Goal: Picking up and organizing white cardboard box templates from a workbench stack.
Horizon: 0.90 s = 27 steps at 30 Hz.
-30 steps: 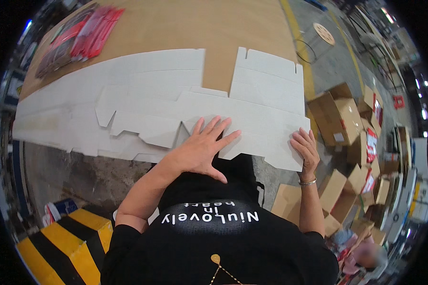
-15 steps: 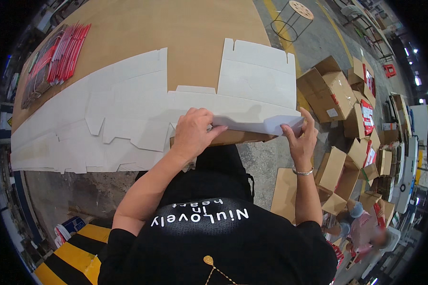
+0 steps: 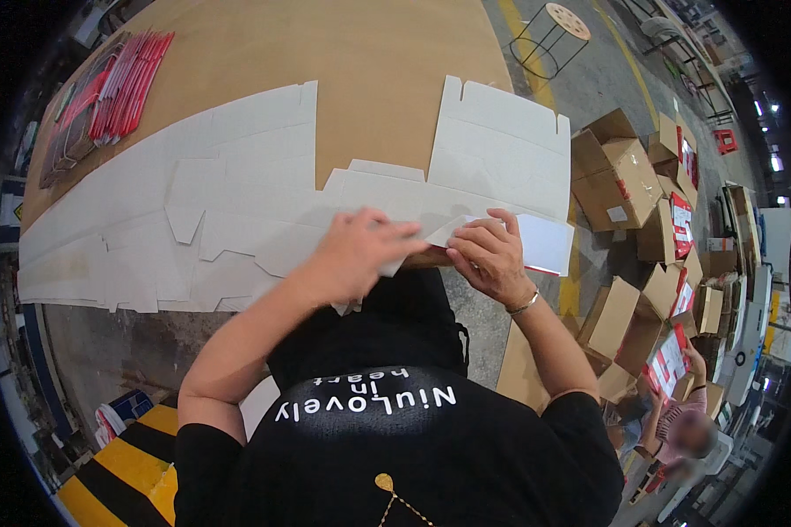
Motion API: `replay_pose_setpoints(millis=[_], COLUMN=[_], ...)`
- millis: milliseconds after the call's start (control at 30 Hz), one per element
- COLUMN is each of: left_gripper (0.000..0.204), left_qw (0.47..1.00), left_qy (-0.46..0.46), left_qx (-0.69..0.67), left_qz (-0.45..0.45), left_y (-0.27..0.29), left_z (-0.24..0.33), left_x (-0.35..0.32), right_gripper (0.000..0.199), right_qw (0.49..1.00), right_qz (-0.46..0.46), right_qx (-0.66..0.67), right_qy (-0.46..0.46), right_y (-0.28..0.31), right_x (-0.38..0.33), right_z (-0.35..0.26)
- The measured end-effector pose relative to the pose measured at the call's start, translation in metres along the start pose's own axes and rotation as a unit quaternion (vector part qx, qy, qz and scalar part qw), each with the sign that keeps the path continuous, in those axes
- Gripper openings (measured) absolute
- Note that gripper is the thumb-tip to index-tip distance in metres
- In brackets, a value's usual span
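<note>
A flat white cardboard box blank [image 3: 501, 149] with slots and cut-out tabs lies on the table, its near edge toward my body. My right hand [image 3: 492, 259] bends its fingers over the blank's near strip, thumb at the edge, pinching the cardboard. Beside it a paler flap with a red edge shows [image 3: 545, 241]. Somewhat smeared by motion, my left hand [image 3: 356, 250] is over the near edge, left of the right hand. Its fingers stretch toward the right, apart. More white blanks [image 3: 149, 237] overlap to the left.
The brown tabletop [image 3: 369, 53] carries a stack of red-edged folded cardboard [image 3: 119, 92] at far left. Open brown cartons [image 3: 620, 176] stand on the floor to the right, near a stool [image 3: 567, 22]. Another person [image 3: 681, 426] handles a red-and-white piece at lower right. Yellow-black stripes [image 3: 127, 465] mark the lower left.
My right hand has moved left and inward along the near edge, and the raised strip is now pressed down. The blank has shifted slightly right. The other person now holds up a red-and-white piece.
</note>
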<state>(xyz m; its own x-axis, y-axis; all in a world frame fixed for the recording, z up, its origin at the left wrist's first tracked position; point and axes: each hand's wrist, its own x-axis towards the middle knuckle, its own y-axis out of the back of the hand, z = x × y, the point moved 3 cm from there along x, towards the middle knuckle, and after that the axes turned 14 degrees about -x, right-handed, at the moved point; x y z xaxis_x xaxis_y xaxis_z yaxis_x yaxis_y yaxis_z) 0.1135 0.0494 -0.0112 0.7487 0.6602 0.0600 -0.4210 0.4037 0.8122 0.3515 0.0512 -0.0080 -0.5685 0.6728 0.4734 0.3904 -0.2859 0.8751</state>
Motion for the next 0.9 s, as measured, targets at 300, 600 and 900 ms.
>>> replay_pose_setpoints(millis=[300,600,900], left_gripper=[0.067,0.067,0.080], left_qw=[0.975,0.981,0.997], left_qy=[0.117,0.111,-0.046], left_qx=[0.166,0.151,-0.045], left_qz=[0.086,0.042,0.031], left_y=[-0.033,-0.055,-0.029], left_z=[0.029,0.069,0.045], left_x=[0.015,0.033,0.022], right_gripper=[0.015,0.027,0.060], right_qw=[0.997,0.556,0.978], right_qz=[-0.069,0.099,0.051], right_qx=[-0.004,0.594,-0.114], right_qy=[-0.021,-0.573,-0.169], right_y=[0.022,-0.049,0.018], right_x=[-0.011,-0.083,0.019], right_z=[-0.028,-0.056,-0.030])
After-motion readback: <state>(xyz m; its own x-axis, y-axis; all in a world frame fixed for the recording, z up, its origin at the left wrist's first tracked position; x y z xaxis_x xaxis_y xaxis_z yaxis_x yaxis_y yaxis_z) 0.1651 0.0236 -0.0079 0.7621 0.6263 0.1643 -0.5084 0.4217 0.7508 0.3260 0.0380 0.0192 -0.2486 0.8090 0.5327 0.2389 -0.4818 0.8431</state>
